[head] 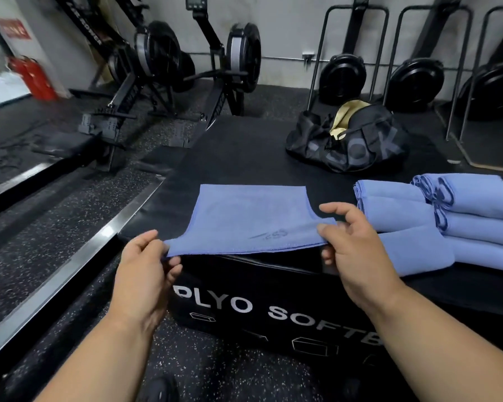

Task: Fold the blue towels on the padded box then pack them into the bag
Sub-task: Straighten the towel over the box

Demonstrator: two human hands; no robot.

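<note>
I am watching the left hand (pixel 145 265) pinching the near-left corner of the blue towel (pixel 250 219) between thumb and curled fingers, while the right hand (pixel 352 245) is pinching the near-right corner likewise. The towel is lying flat on the padded box (pixel 244 285), beyond the fingertips. Folded towels (pixel 436 219) are stacked beside the right fingers; the bag (pixel 349 140) is sitting open beyond them.

I see a plain blue towel (pixel 250 219), black padded box (pixel 244 158) with white lettering, black bag (pixel 349 146) with tan lining, speckled black floor (pixel 79 204), red extinguisher (pixel 32 76).
</note>
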